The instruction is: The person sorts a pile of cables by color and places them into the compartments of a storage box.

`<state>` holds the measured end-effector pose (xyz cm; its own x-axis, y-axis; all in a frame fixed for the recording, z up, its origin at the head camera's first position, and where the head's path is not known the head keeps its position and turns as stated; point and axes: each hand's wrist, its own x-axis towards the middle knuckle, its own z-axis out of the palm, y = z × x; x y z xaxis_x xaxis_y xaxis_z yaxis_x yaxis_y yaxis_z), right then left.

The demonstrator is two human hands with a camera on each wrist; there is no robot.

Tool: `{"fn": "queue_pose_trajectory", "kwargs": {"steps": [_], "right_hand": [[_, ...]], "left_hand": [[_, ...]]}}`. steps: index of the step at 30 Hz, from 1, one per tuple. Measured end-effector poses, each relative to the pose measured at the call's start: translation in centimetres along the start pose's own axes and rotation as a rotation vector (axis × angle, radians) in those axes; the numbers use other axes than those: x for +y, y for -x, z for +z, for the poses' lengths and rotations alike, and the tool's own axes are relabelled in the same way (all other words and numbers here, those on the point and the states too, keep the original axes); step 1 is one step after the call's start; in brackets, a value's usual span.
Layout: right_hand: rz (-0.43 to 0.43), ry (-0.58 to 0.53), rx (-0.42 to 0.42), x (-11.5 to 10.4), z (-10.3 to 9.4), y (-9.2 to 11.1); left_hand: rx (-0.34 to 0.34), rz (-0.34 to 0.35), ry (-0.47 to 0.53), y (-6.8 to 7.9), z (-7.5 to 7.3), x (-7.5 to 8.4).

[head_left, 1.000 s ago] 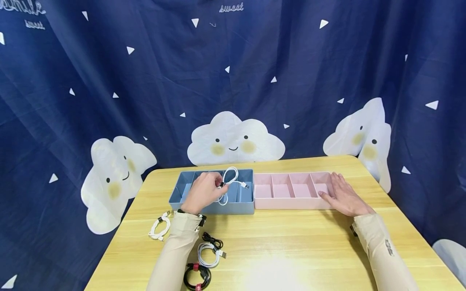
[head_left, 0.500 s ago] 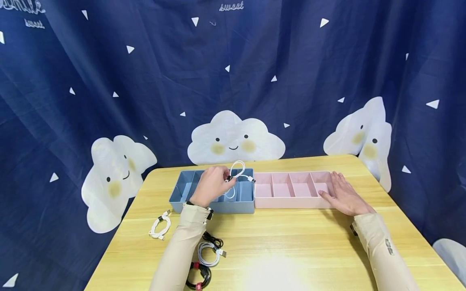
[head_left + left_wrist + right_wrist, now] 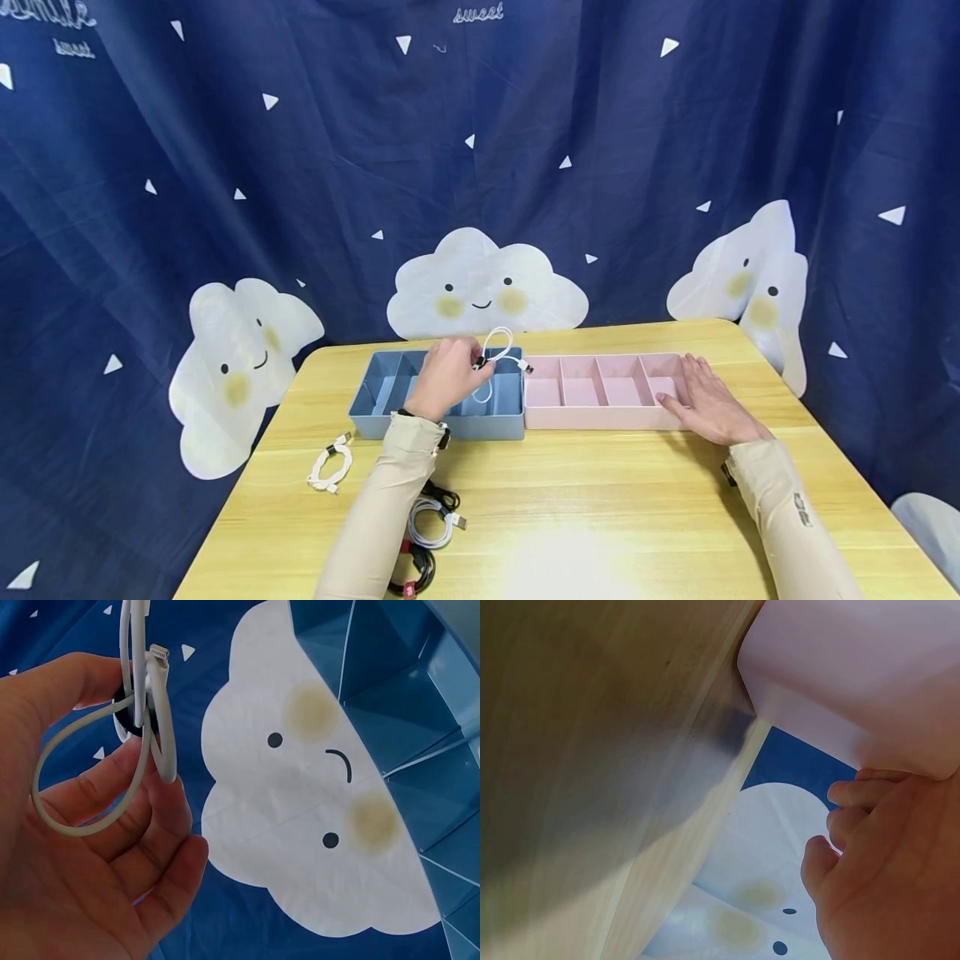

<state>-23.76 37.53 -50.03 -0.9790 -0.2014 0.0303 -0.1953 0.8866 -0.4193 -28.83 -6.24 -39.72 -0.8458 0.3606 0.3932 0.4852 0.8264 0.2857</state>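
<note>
My left hand (image 3: 448, 377) pinches a white charging cable (image 3: 163, 712) between thumb and fingers, at the black tie (image 3: 129, 709) round its coil. The cable's loops and a USB plug stick out to the right, over the right part of the blue divided box (image 3: 480, 428). In the left wrist view a small metal connector points up beside the tie. My right hand (image 3: 716, 406) rests on the right end of the pink divided box (image 3: 600, 418), fingers over its end wall and thumb at the front rim. The two boxes stand end to end.
A white coiled cable (image 3: 330, 467) lies left of the blue box. Nearer, beside my left sleeve, lie a small black cable (image 3: 444, 497), a pale coiled cable (image 3: 429, 525) and a black cable with red ties (image 3: 422, 571). A patterned blue curtain (image 3: 480, 167) hangs behind the wooden table (image 3: 600, 500).
My left hand has moved to the right and a little farther back over the blue box, carrying the white charging cable. My right hand stays on the pink box.
</note>
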Motion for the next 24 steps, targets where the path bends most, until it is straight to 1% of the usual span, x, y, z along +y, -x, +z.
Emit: {"fn": "queue_pose_trajectory", "kwargs": {"steps": [11, 18, 24], "right_hand": [[-0.009, 0.003, 0.010, 0.2, 0.2, 0.0], [-0.005, -0.005, 0.016, 0.1, 0.2, 0.0], [-0.006, 0.000, 0.015, 0.0, 0.1, 0.0]], "left_hand": [[0.019, 0.024, -0.035, -0.8, 1.0, 0.7], [0.014, 0.036, -0.068, -1.4, 1.6, 1.0], [0.008, 0.008, -0.099, -1.8, 2.0, 1.4]]}}
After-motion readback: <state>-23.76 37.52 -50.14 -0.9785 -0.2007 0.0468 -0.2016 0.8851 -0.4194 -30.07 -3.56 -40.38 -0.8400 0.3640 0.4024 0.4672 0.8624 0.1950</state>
